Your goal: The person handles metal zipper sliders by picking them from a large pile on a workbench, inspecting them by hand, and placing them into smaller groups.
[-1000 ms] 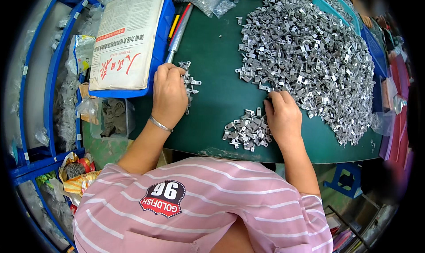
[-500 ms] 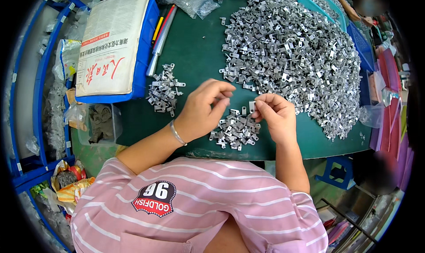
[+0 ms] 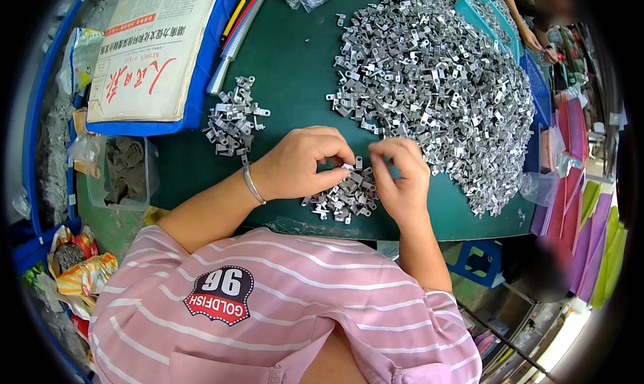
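Thumb and forefinger of my left hand (image 3: 298,164) are closed on a small metal bracket (image 3: 347,167), mostly covered by the fingertips. Beside it, my right hand (image 3: 404,182) is raised with thumb and forefinger apart; I see nothing between them, though the fingertips are slightly blurred. Below and between both hands lies a small pile of bent silver brackets (image 3: 345,199), each with a hole. Left of my left hand sits another small pile of brackets (image 3: 231,119). A far larger heap of brackets (image 3: 436,88) spreads beyond my right hand.
Everything lies on a green tabletop (image 3: 288,62). Far left, a blue tray (image 3: 194,109) bears newspapers (image 3: 151,62), with pens and a rolled tube (image 3: 231,48) alongside. A turquoise basket (image 3: 486,11) stands behind the heap, near another person's hand (image 3: 533,40). A blue stool (image 3: 476,263) is below right.
The bracket that was in my right fingers is now apparently in my left fingers. My right thumb and forefinger have parted. The whole view has shifted slightly.
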